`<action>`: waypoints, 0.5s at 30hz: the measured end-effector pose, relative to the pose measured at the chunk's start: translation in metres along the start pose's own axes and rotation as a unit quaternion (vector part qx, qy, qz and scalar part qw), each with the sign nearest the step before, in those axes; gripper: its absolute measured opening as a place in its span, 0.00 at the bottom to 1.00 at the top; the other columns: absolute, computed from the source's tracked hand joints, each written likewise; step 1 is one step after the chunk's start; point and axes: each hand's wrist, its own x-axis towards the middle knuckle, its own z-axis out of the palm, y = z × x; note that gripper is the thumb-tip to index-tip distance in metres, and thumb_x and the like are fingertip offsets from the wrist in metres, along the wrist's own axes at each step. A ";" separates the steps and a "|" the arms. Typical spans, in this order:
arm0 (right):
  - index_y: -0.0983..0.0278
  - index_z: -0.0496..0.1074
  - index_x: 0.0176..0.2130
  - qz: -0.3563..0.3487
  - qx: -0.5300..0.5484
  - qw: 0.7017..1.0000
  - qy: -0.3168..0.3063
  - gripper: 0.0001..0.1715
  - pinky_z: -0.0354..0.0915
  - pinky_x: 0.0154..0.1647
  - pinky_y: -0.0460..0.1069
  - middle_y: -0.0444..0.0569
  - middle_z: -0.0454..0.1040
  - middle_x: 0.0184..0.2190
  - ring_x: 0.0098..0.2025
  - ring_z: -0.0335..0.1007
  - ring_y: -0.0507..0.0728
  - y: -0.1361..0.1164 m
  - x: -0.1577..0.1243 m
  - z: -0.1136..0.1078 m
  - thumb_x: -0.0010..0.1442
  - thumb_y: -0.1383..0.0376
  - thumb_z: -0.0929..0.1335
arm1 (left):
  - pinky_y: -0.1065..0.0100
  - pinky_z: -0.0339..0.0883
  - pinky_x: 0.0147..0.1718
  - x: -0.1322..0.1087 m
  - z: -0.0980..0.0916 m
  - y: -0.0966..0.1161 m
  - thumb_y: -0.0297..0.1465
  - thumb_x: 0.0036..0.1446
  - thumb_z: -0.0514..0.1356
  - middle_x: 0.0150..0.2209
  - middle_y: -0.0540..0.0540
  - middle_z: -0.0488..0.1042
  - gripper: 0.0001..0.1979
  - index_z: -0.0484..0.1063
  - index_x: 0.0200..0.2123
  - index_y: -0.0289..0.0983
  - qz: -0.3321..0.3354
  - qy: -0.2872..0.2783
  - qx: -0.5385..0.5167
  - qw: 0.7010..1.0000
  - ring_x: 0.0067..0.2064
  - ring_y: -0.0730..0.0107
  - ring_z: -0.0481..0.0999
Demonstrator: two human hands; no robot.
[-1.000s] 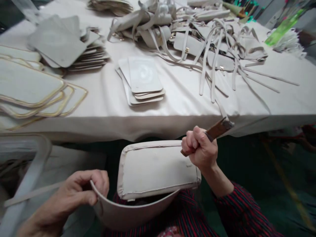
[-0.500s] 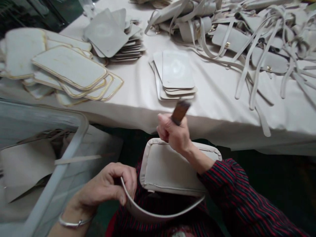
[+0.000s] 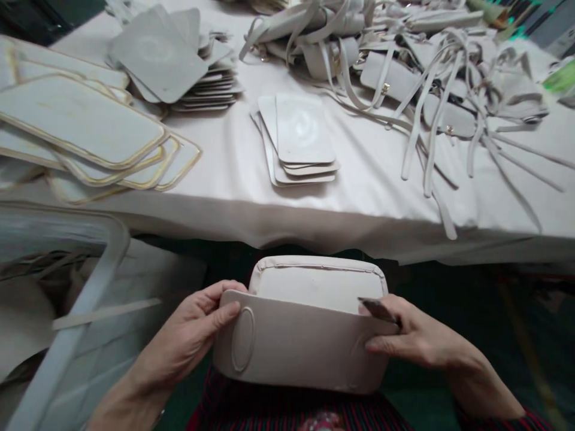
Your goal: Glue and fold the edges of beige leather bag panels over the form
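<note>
My left hand (image 3: pixel 197 326) pinches the upper left corner of a beige leather bag flap (image 3: pixel 300 347), thumb in front and fingers behind. This flap stands raised toward me and carries a raised oval outline near its left end. Behind it shows the bag panel (image 3: pixel 314 281) with folded-over edges, resting over my lap. At the flap's right end, my right hand (image 3: pixel 417 335) grips the edge with its thumb in front. The same hand also holds a dark, pointed hand tool (image 3: pixel 377 309); its kind is unclear and its handle is hidden in the palm.
Ahead is a table with a pale cloth (image 3: pixel 215 155). On it lie a small stack of beige panels (image 3: pixel 305 129), a taller stack (image 3: pixel 157 57), yellow-edged panels (image 3: pixel 85 120) and strapped bags (image 3: pixel 390 75). A plastic bin (image 3: pixel 90 305) stands at my left.
My right hand has come down from above the bag panel to the flap's right end, tool still in hand. The flap has been lifted from a downward curve to upright. The view has shifted right.
</note>
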 end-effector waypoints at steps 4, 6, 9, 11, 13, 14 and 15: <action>0.66 0.72 0.34 0.044 0.109 0.955 0.271 0.17 0.65 0.30 0.46 0.46 0.72 0.29 0.30 0.67 0.54 0.040 -0.019 0.003 0.52 0.56 0.74 | 0.77 0.66 0.32 0.012 0.014 0.012 0.42 0.51 0.66 0.32 0.50 0.73 0.13 0.75 0.35 0.39 0.023 0.035 0.154 0.987 0.35 0.73 0.71; 0.65 0.72 0.36 0.022 0.104 0.918 0.382 0.18 0.66 0.32 0.47 0.47 0.73 0.32 0.32 0.68 0.54 0.046 -0.013 0.005 0.52 0.55 0.74 | 0.76 0.67 0.32 0.020 0.021 0.019 0.45 0.50 0.66 0.33 0.50 0.75 0.16 0.75 0.35 0.39 0.025 0.064 0.196 0.978 0.35 0.70 0.72; 0.63 0.72 0.46 -0.005 0.038 0.880 0.473 0.22 0.65 0.32 0.47 0.47 0.71 0.34 0.32 0.66 0.53 0.044 0.002 0.007 0.55 0.55 0.72 | 0.75 0.69 0.34 0.034 0.030 0.025 0.48 0.50 0.64 0.38 0.49 0.78 0.21 0.74 0.42 0.42 0.037 0.121 0.235 0.964 0.38 0.67 0.75; 0.63 0.72 0.48 -0.004 -0.014 0.872 0.489 0.22 0.62 0.28 0.47 0.44 0.66 0.30 0.28 0.61 0.51 0.041 0.010 0.009 0.57 0.55 0.71 | 0.74 0.70 0.32 0.039 0.034 0.027 0.50 0.49 0.64 0.38 0.50 0.79 0.24 0.74 0.45 0.43 0.047 0.175 0.280 0.943 0.38 0.66 0.76; 0.63 0.73 0.46 0.001 -0.040 0.872 0.487 0.19 0.59 0.27 0.47 0.43 0.62 0.27 0.26 0.58 0.51 0.041 0.014 0.010 0.59 0.55 0.70 | 0.73 0.70 0.30 0.041 0.035 0.026 0.52 0.47 0.63 0.36 0.50 0.79 0.25 0.75 0.44 0.44 0.042 0.216 0.324 0.920 0.37 0.65 0.77; 0.63 0.74 0.45 0.004 -0.043 0.874 0.485 0.18 0.59 0.27 0.47 0.43 0.61 0.27 0.26 0.58 0.51 0.042 0.014 0.010 0.59 0.55 0.69 | 0.73 0.70 0.29 0.040 0.034 0.025 0.53 0.47 0.63 0.36 0.50 0.80 0.24 0.76 0.42 0.44 0.036 0.229 0.341 0.911 0.36 0.64 0.77; 0.63 0.74 0.44 0.008 -0.043 0.874 0.483 0.18 0.59 0.27 0.47 0.43 0.61 0.27 0.26 0.58 0.51 0.042 0.015 0.011 0.60 0.55 0.69 | 0.73 0.71 0.30 0.040 0.033 0.023 0.52 0.48 0.63 0.36 0.51 0.80 0.23 0.77 0.42 0.45 0.031 0.237 0.353 0.905 0.36 0.64 0.78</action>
